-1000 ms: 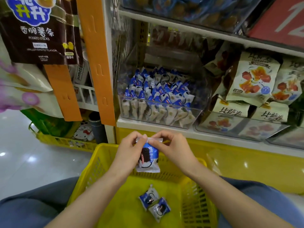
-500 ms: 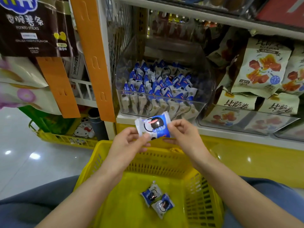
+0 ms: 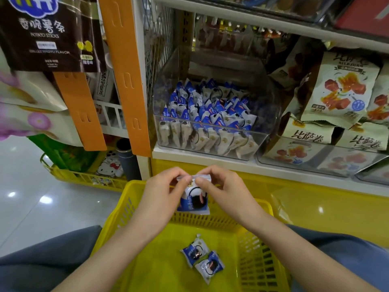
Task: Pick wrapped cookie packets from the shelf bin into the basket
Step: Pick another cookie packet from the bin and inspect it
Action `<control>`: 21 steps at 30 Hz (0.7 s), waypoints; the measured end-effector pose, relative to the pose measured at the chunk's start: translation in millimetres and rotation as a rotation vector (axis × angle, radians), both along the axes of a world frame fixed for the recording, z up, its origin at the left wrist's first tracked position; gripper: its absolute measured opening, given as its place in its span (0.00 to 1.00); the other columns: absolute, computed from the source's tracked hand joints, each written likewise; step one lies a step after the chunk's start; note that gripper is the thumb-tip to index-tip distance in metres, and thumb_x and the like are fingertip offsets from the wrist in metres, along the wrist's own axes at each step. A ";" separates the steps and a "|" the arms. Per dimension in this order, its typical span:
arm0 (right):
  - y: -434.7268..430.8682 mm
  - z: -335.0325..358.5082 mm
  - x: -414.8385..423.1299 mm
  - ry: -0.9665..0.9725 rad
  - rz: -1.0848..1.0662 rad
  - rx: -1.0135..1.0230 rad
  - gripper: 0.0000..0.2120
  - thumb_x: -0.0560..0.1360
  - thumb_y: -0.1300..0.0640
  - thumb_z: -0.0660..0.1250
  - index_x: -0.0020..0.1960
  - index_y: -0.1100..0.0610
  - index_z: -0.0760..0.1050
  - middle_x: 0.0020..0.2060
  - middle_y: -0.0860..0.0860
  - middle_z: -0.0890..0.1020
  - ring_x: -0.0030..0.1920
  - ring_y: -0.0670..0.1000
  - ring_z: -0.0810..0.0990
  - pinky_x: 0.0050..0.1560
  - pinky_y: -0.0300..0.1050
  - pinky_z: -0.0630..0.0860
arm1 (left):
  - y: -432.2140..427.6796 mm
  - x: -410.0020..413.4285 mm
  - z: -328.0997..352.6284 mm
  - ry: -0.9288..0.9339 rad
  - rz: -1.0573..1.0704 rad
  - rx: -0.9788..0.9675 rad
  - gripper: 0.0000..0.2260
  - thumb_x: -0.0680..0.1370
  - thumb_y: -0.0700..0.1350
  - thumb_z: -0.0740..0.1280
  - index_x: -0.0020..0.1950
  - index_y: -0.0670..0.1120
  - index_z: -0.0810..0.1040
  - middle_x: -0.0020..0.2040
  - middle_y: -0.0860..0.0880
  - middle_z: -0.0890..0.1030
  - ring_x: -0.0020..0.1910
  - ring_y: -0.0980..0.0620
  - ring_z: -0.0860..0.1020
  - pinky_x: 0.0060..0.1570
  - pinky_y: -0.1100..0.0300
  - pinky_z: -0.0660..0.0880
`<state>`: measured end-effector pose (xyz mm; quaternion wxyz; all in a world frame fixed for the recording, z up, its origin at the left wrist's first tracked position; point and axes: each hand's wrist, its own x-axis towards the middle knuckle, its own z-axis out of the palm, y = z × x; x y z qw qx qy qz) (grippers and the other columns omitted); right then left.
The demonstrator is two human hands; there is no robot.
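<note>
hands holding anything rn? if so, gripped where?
Yes, one cookie packet. The left hand and right hand both pinch its top sealed edge, so it hangs upright above the basket.

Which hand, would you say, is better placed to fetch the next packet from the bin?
Probably the right hand: it sits directly below the bin, while the left hand can drop the held packet.

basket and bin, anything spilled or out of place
Nothing stands out: two packets lie in the basket, the bin is tidily filled, and left hand and right hand pinch a third packet by its top.
</note>
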<state>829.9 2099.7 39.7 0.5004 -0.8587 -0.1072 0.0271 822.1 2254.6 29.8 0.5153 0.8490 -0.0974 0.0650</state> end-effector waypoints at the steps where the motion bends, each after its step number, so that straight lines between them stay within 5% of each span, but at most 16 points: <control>1: -0.8 -0.6 0.8 -0.004 -0.006 0.006 0.03 0.74 0.53 0.68 0.42 0.45 0.76 0.38 0.46 0.82 0.42 0.49 0.80 0.45 0.45 0.76 | -0.8 -0.1 -0.4 -0.004 -0.001 0.011 0.09 0.77 0.43 0.65 0.37 0.53 0.75 0.30 0.61 0.76 0.32 0.64 0.73 0.33 0.72 0.66; 12: -5.3 -1.8 -0.9 -0.305 -0.047 -0.249 0.06 0.73 0.48 0.67 0.43 0.49 0.79 0.35 0.41 0.79 0.40 0.42 0.77 0.38 0.36 0.74 | -9.3 7.7 -1.1 0.166 -0.022 -0.113 0.08 0.77 0.45 0.63 0.38 0.48 0.75 0.29 0.55 0.72 0.32 0.56 0.70 0.36 0.59 0.68; 17: -8.0 3.7 1.9 -0.271 -0.238 -0.017 0.07 0.74 0.55 0.67 0.41 0.45 0.73 0.36 0.41 0.79 0.40 0.39 0.78 0.36 0.28 0.70 | -8.7 12.6 -2.1 0.119 0.142 -0.070 0.08 0.76 0.42 0.66 0.41 0.53 0.71 0.40 0.51 0.74 0.37 0.58 0.72 0.37 0.72 0.68; 19: -8.3 6.7 2.2 -0.281 -0.241 0.063 0.08 0.74 0.56 0.67 0.41 0.44 0.73 0.39 0.42 0.79 0.42 0.40 0.79 0.38 0.29 0.72 | -7.8 16.9 -1.7 0.230 0.127 -0.111 0.07 0.79 0.45 0.61 0.41 0.52 0.74 0.38 0.50 0.76 0.36 0.55 0.73 0.36 0.67 0.70; 21: -7.2 5.9 -0.1 -0.355 -0.164 0.011 0.04 0.73 0.59 0.68 0.43 0.50 0.76 0.44 0.44 0.79 0.47 0.40 0.78 0.44 0.30 0.74 | -9.5 19.1 4.1 0.459 0.094 -0.369 0.13 0.81 0.49 0.55 0.43 0.49 0.77 0.38 0.48 0.80 0.36 0.53 0.77 0.36 0.62 0.72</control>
